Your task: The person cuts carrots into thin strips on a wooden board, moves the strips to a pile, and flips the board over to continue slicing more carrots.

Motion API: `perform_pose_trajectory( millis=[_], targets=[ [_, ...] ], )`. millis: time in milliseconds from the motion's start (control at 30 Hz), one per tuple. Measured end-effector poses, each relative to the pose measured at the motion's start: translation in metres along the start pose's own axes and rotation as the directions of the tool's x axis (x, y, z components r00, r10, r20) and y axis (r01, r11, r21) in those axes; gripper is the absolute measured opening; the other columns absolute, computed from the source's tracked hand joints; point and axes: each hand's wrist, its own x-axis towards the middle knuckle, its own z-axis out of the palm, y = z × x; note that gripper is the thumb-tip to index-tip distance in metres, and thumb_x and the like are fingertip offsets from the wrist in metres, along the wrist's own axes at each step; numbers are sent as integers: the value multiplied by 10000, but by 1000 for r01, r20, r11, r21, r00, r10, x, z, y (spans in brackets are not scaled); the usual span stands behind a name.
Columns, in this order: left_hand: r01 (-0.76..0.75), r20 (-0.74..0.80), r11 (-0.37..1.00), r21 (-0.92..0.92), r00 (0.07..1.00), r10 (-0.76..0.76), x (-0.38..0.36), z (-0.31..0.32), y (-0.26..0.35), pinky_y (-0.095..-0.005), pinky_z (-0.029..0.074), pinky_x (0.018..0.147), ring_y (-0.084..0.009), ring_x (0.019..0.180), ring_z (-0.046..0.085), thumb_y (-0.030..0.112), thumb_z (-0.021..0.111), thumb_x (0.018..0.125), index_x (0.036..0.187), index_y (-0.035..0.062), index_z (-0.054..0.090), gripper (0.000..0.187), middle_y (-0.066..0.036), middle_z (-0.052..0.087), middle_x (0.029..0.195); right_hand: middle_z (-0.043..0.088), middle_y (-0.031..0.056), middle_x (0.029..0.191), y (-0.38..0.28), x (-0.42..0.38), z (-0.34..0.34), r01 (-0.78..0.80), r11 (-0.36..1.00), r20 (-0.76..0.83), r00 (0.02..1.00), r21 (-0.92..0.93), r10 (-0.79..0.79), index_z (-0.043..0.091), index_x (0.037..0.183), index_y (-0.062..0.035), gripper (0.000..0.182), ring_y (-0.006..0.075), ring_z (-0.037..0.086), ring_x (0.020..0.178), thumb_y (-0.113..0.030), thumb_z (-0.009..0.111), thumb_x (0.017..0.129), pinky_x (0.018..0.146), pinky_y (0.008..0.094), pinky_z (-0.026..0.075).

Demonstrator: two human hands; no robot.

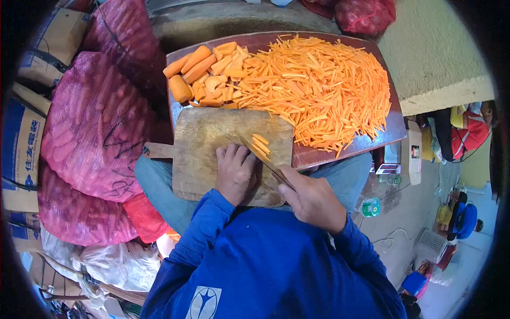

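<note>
A wooden cutting board [199, 135] with a handle on its left side lies across my lap. My right hand [314, 199] is closed around the handle of a knife [267, 164], whose blade slants up and left over the board. Just right of the blade lie several cut carrot sticks [260, 144]. My left hand [235, 173] rests on the board left of the blade, fingers curled down and close together; whatever is under them is hidden. Beyond the board, a large heap of carrot strips [324, 90] covers much of a reddish-brown table [369, 144].
Carrot chunks [220, 72] and peeled whole carrots [197, 63] lie at the table's left end. Pink mesh sacks [95, 127] crowd the left side beside cardboard boxes [24, 143]. A concrete ledge [446, 58] stands at right; a green-white container [371, 207] is on the floor.
</note>
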Motion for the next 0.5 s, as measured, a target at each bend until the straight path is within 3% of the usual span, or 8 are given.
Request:
perform_pose_trajectory(
  millis=[67,300,367,500],
  targets=[
    [12,-14,1000,-14,1000,-12,1,-1,1,-506,445,939,-332,1037,607,81,792,707,1092,34,747,391,-113,661,1070,745,278,931,-2,-5,-1,-96,995,47,994,20,95,505,1430,-26,442,485,727,844,-263,608,1072,695,596,554],
    [13,-45,999,-33,999,-14,-1,2,2,-519,443,954,-348,1048,595,80,775,728,1107,23,743,385,-127,664,1093,744,284,937,-3,16,1,-114,993,134,984,-29,117,519,1423,-22,441,483,731,857,-250,626,1062,706,603,555],
    [13,-39,999,-29,999,-14,-3,1,0,-521,444,956,-349,1048,595,83,774,733,1107,22,743,380,-128,664,1094,739,291,932,-1,0,-3,-83,996,61,995,44,80,507,1429,-18,446,492,725,871,-251,620,1066,714,607,553],
    [10,-37,999,-34,999,-11,-1,-1,3,-526,445,965,-354,1048,595,84,765,743,1103,20,744,366,-127,664,1104,738,290,934,6,6,13,-76,997,17,997,23,76,514,1431,-12,446,488,727,864,-248,621,1067,704,603,554]
  ],
)
